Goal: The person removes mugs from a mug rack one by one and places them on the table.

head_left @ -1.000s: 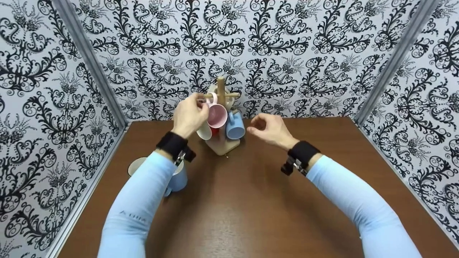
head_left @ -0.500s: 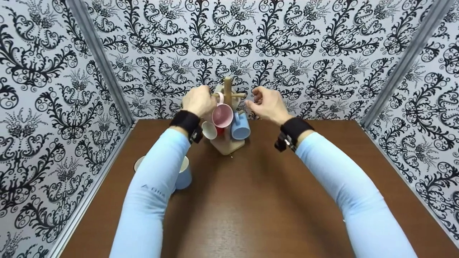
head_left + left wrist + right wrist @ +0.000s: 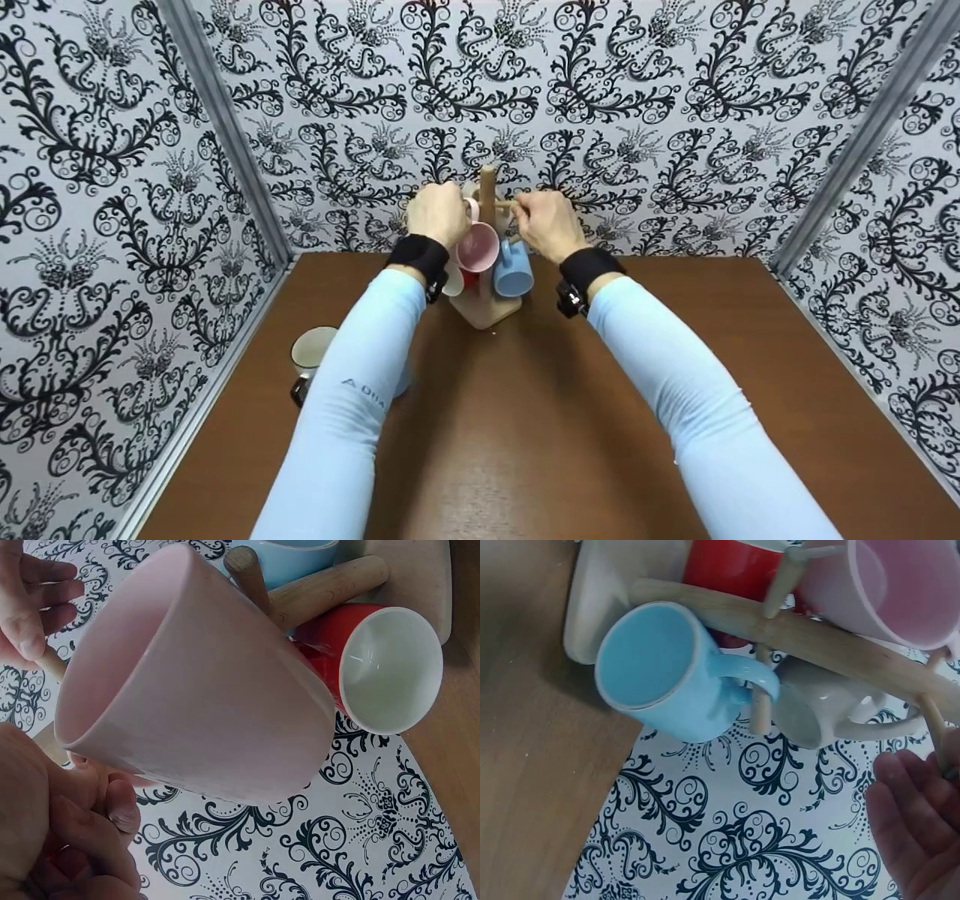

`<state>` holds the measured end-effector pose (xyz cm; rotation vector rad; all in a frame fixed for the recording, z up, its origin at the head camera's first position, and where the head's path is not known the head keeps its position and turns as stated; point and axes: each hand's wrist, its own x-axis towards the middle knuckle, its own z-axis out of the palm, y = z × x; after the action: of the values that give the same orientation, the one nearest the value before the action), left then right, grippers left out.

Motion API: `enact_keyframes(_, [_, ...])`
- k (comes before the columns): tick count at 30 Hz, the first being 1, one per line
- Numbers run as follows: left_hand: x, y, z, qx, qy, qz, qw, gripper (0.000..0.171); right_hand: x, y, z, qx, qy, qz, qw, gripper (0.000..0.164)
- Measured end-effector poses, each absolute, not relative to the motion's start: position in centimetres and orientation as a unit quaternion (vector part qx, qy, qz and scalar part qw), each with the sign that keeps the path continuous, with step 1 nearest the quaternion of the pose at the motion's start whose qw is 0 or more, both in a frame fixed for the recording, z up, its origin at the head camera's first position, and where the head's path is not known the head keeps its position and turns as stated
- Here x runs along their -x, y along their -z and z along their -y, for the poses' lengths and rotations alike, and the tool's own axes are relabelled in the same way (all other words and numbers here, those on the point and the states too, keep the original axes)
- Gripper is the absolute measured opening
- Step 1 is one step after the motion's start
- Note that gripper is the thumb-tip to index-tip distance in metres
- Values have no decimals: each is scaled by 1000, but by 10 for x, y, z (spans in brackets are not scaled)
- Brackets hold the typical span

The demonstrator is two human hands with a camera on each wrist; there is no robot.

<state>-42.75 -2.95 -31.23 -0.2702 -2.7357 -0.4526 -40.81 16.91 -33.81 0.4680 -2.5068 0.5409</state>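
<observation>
A wooden mug rack (image 3: 488,196) stands near the back wall with mugs hung on its pegs. My left hand (image 3: 437,214) has its fingers curled at the upper left peg, beside the pink mug (image 3: 478,247); the peg's end is hidden by the hand. The pink mug hangs by its handle, mouth tilted. My right hand (image 3: 549,223) pinches the end of the upper right peg (image 3: 934,729). Below it hangs a light blue mug (image 3: 649,664). A red mug with a white inside (image 3: 394,667) hangs low on the left, and a whitish mug (image 3: 802,701) hangs behind.
On the brown table (image 3: 495,420), a white mug with a dark handle (image 3: 313,348) stands at the left. Beside it, a blue mug (image 3: 403,379) is mostly hidden by my left sleeve. Patterned walls (image 3: 637,112) enclose the back and sides.
My right hand has moved up and left onto the upper right peg. My left hand stays by the upper left peg, its fingers now turned down over it. The head view has shifted slightly.
</observation>
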Motion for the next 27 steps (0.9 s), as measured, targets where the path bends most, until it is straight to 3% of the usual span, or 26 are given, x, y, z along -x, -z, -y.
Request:
enact_keyframes(19, [432,307,26,71,197,965,159,12,404,338,-170,-180,-204,915,298,18])
enact_keyframes(27, [438,306,24,67,207,965,144,19,394,339,-168,-163,-184,921,304,25])
